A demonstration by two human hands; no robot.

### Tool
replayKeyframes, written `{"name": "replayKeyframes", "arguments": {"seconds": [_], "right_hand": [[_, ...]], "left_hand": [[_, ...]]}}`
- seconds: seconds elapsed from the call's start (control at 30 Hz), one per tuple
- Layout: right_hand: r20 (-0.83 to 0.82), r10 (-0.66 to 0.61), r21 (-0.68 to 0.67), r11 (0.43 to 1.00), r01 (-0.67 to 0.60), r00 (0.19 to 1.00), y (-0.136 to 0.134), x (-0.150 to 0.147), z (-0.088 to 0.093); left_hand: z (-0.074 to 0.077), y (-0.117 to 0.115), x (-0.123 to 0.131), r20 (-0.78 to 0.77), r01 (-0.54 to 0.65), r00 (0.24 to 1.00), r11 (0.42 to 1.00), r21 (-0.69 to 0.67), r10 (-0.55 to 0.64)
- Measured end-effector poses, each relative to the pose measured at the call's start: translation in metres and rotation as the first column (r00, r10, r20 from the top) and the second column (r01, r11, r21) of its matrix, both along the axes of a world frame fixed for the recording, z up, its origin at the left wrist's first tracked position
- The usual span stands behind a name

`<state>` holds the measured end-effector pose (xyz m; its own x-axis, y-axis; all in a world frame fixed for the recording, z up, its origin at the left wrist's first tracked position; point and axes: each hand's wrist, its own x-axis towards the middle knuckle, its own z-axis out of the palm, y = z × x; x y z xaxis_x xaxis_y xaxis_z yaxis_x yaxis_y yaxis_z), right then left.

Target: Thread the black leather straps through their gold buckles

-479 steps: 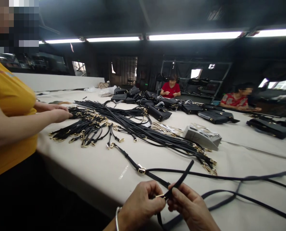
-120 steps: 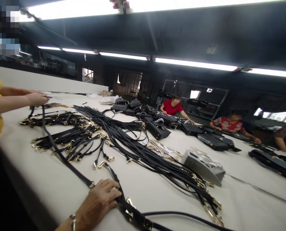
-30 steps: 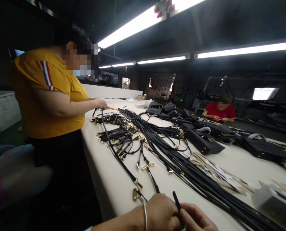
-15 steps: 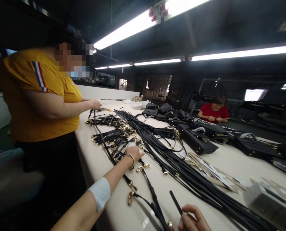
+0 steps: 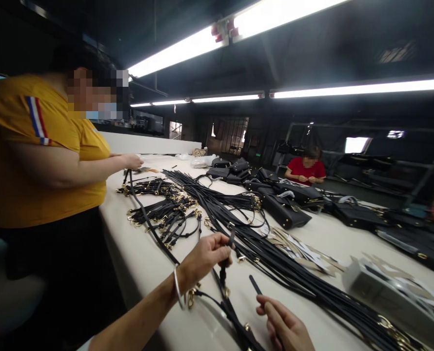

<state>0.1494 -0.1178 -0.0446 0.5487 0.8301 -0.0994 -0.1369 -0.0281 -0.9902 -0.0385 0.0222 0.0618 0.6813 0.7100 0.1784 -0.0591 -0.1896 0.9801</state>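
My left hand [image 5: 204, 258] is closed on a short black strap [image 5: 223, 275], whose upper end sticks out past the fingertips and whose gold clasp [image 5: 226, 292] hangs below. Between the thumb and fingers of my right hand [image 5: 283, 319] is the end of a thin black strap [image 5: 254, 282], its tip pointing up and left. Under my hands run longer black straps with a gold snap hook [image 5: 191, 298]. Beyond my left hand lies a pile of short black straps with gold buckles [image 5: 169, 214]. A long bundle of black straps [image 5: 271, 261] stretches diagonally across the table.
A person in a yellow shirt [image 5: 49, 161] handles a strap at the table's left edge. Black handbags [image 5: 283, 209] line the far side, where a person in red [image 5: 306, 170] sits. Paper strips [image 5: 305, 251] and a pale box [image 5: 370, 287] lie to the right of the white table [image 5: 129, 253].
My left hand has come back from the pile of short straps towards me, lifting one strap. My right hand keeps its strap. The view has shifted to the right.
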Motion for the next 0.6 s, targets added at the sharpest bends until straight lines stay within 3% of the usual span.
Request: {"name": "replayKeyframes", "arguments": {"seconds": [0.13, 0.27, 0.43, 0.6], "right_hand": [[-0.138, 0.160, 0.077, 0.986, -0.151, 0.977, -0.013, -0.014, 0.032], [-0.300, 0.108, 0.110, 0.991, -0.078, 0.948, -0.032, -0.030, 0.055], [-0.265, 0.056, 0.119, 0.993, -0.026, 0.963, -0.051, -0.037, 0.052], [-0.183, 0.056, 0.026, 0.998, -0.052, 0.981, -0.067, -0.046, 0.048]], "left_hand": [[-0.005, -0.064, -0.009, 0.026, 0.366, 0.929, 0.911, -0.188, -0.368], [-0.029, -0.089, -0.012, -0.062, 0.363, 0.916, 0.884, -0.293, -0.397], [-0.053, -0.095, -0.022, -0.187, 0.377, 0.876, 0.873, -0.310, -0.445], [-0.054, -0.107, -0.019, -0.010, 0.434, 0.875, 0.795, -0.424, -0.483]]}}
